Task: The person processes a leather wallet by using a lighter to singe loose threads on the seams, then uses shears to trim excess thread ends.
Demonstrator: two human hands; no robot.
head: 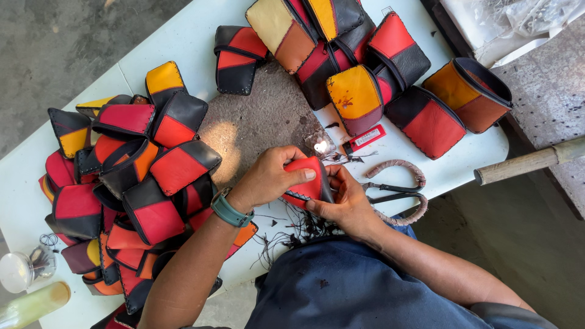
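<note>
While both hands, left hand (pixel 268 178) and right hand (pixel 344 198), grip closed around the red pouch (pixel 308 180) near the table's front edge, the small flame (pixel 321 146) just beside could scorch a thumb or the leather.

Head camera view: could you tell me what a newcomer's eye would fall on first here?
Probably the heap of red, orange, yellow and black leather pouches covering the table's left side, with a second cluster at the top. At centre, the left hand and right hand grip one red pouch, scissors just right.
</note>
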